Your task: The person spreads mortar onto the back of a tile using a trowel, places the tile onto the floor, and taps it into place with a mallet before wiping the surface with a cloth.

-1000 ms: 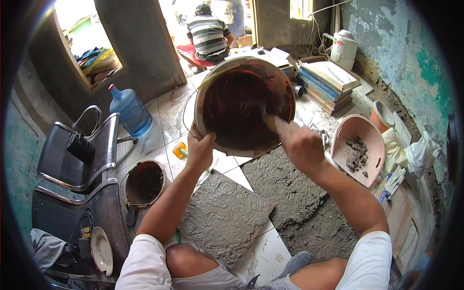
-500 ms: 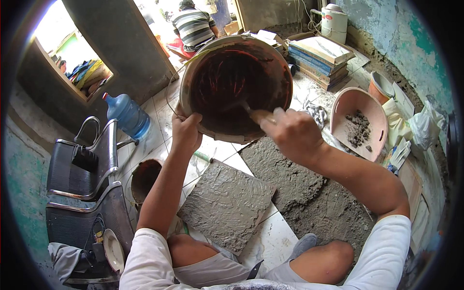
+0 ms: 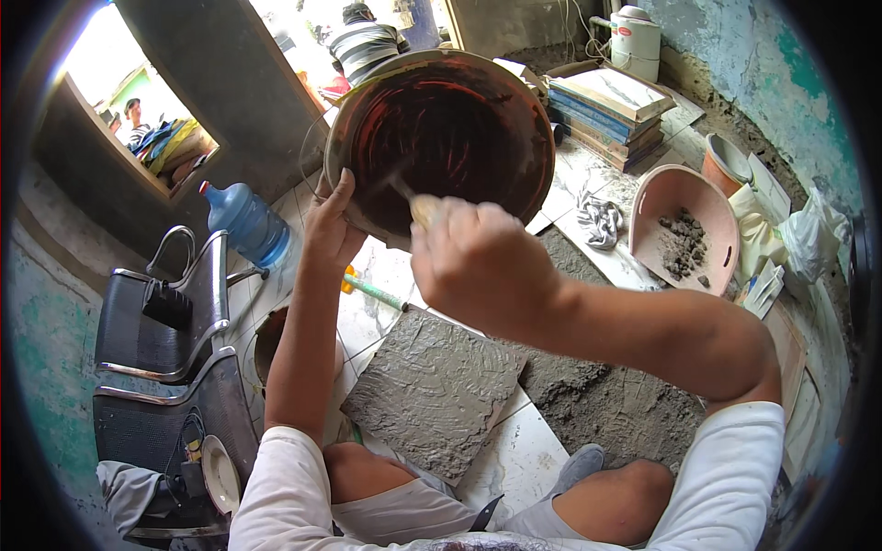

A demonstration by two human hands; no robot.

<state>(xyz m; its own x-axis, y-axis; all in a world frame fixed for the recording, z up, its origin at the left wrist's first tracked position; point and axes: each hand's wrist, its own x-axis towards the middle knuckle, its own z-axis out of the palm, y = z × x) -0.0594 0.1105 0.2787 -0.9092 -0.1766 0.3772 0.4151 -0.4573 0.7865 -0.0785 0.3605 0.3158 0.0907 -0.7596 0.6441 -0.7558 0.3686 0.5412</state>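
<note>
My left hand grips the lower left rim of a large bucket, tilted so its dark, wet-streaked inside faces me. My right hand, blurred by motion, is closed around the wooden handle of a trowel. The trowel's blade reaches into the bucket near its lower left wall and is smeared by motion. Below the bucket lies a square tile coated with wet grey cement. Beside it, on the right, spreads a bed of rough grey mortar, partly behind my right arm.
A pink basin with grey rubble stands right, near stacked tile boxes. A blue water jug and black metal chairs are left. A green-handled tool lies behind the tile. A person crouches beyond the doorway.
The bucket has shifted slightly up and left, with my left hand moving along. My right hand has swung the trowel leftward and nearer the bucket's lower left wall. Another person now shows through the window.
</note>
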